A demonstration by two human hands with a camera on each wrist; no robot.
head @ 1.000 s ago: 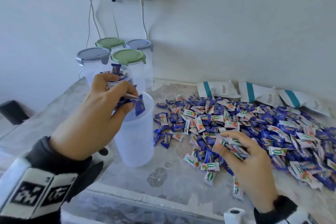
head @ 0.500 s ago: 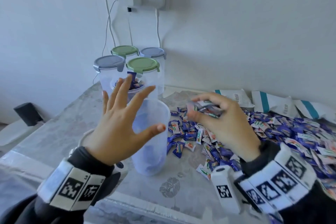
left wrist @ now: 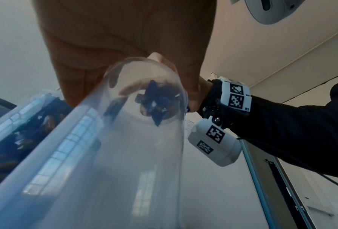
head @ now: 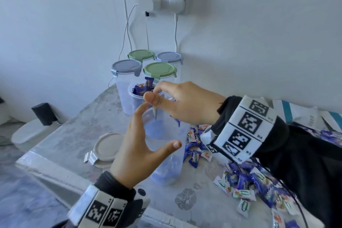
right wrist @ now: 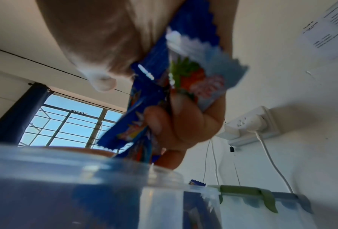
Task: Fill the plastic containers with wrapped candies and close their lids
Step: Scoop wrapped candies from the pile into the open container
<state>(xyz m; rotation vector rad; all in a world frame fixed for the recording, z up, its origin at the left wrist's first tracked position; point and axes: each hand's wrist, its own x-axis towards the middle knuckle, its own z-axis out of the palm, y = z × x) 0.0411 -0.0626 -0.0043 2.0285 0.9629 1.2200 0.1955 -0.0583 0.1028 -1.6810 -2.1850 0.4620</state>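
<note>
Clear open container standing upright on surface | right hand clamping wrapped candies directly above container's mouth | left hand, fingers apart, cupping container's near side

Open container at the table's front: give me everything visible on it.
The open container is a tall, round, translucent plastic tub, lidless, upright on the table. A few blue candies lie at its bottom. The left hand cups its near side; the right hand holds wrapped candies over its mouth. A beige lid lies left of it.
</note>
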